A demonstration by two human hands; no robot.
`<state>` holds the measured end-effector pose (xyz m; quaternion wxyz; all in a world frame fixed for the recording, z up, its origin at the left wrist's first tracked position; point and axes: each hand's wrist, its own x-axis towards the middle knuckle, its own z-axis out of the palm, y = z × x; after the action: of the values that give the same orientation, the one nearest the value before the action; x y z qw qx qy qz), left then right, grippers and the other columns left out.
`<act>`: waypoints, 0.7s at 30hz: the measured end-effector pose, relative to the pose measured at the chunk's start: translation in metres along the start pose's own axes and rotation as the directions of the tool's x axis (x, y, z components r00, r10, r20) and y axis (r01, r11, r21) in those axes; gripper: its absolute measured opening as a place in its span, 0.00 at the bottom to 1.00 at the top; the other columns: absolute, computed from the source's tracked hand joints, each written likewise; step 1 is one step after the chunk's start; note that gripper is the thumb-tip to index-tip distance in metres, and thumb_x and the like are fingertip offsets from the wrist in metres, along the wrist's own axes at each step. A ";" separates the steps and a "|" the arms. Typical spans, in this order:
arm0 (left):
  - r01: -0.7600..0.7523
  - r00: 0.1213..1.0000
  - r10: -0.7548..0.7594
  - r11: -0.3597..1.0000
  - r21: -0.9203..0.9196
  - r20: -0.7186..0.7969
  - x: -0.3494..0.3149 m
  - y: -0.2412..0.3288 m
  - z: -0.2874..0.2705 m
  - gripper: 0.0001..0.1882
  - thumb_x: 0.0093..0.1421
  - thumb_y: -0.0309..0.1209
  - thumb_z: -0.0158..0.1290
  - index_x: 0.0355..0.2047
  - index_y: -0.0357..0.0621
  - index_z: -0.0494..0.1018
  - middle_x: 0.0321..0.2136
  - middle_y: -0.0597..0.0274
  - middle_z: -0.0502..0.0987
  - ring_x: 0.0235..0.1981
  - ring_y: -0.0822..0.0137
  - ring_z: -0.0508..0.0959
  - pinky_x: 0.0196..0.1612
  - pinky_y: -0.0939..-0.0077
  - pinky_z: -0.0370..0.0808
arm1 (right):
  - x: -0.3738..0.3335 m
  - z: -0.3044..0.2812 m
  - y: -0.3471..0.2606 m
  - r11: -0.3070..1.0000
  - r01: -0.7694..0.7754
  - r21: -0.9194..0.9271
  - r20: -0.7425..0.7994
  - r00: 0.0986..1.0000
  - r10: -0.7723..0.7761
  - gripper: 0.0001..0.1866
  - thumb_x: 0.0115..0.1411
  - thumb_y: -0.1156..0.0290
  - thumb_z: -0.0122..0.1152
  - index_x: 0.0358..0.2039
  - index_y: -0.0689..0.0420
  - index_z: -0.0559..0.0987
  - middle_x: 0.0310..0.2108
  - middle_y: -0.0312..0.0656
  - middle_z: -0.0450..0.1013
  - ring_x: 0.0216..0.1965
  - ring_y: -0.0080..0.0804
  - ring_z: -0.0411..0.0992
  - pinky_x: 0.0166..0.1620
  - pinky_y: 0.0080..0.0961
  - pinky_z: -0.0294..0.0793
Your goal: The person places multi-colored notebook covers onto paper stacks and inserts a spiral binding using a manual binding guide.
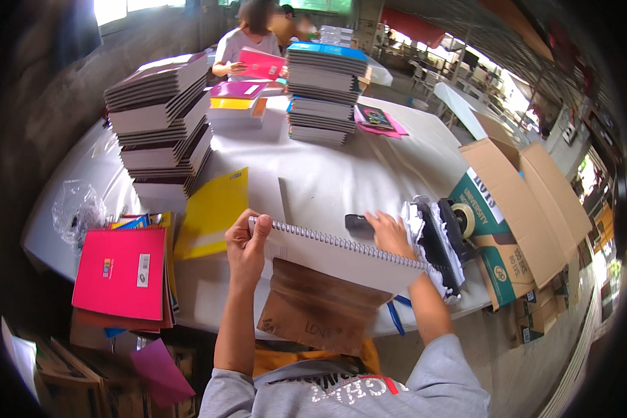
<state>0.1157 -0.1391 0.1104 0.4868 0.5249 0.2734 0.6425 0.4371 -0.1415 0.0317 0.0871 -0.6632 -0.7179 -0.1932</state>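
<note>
Pinching a white-paged wire-spiral notebook [338, 256] over a white-covered table [404, 164], apparently mid-binding, the left hand [247, 245] steadies it; the right hand [390, 235], fingers parted near a small black object [357, 222], likely must grasp that next.

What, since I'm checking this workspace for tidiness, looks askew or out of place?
The tall notebook stack at the left looks askew: its bundles are staggered, not flush. Crumpled clear plastic lies loose near the pink notebook, and a magenta sheet sits tilted by the cardboard boxes at lower left.
</note>
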 end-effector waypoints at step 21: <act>-0.682 0.721 0.556 0.464 0.566 0.414 -0.114 0.015 0.049 0.14 0.37 0.32 0.69 0.25 0.46 0.78 0.20 0.67 0.75 0.20 0.70 0.73 0.24 0.76 0.64 | -0.202 -0.134 -0.094 0.478 -0.327 0.815 -0.145 0.684 0.715 0.23 0.53 0.76 0.58 0.51 0.52 0.71 0.43 0.46 0.66 0.42 0.43 0.66 0.46 0.33 0.65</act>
<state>0.1534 -0.2568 0.0917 0.0108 0.7807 0.2373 0.5781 0.3487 -0.3843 0.0613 0.5728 -0.6920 -0.4393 -0.0038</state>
